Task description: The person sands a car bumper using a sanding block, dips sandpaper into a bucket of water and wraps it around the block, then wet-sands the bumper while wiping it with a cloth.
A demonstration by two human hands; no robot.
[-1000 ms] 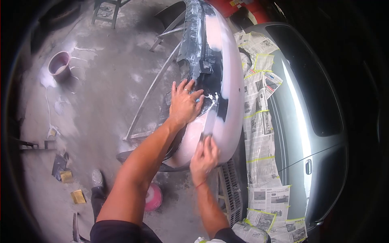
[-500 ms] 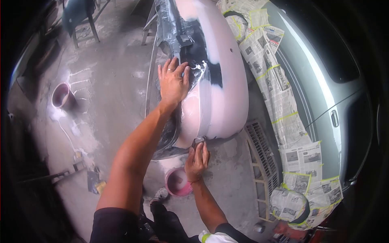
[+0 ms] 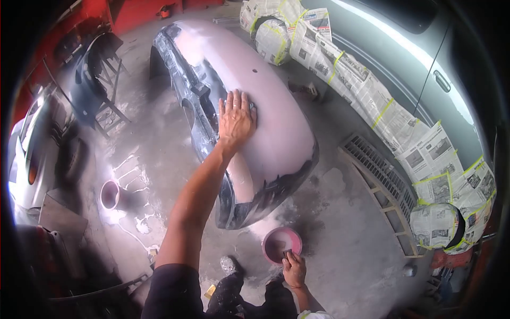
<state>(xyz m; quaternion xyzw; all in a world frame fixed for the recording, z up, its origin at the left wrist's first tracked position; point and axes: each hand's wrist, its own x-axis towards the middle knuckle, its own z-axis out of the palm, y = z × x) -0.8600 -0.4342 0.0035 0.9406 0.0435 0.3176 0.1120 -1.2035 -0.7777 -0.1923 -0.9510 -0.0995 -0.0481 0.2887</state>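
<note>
My left hand (image 3: 237, 121) lies flat on the pale pink car bumper (image 3: 276, 111), fingers stretched out. A small bluish bit shows beside the fingers on its right; what it is cannot be made out. Dark patches and a rough dark inner edge run along the bumper's left side. Lower down, my right hand (image 3: 295, 271) pinches a small dark pad (image 3: 287, 253) at the near rim of a pink bucket (image 3: 298, 242). Cloudy liquid shows in the bucket, which stands on the floor below the bumper's near end.
A silver car (image 3: 393, 53) edged with taped newspaper (image 3: 366, 95) stands at the right. A slatted grille (image 3: 380, 178) lies on the floor beside it. At the left are another bucket (image 3: 110, 195), a dark panel on a stand (image 3: 87, 87) and a white car part (image 3: 32, 154).
My right hand has left the bumper and moved down to the pink bucket with the dark pad. My left hand has shifted onto the bumper's pink surface. The view has turned.
</note>
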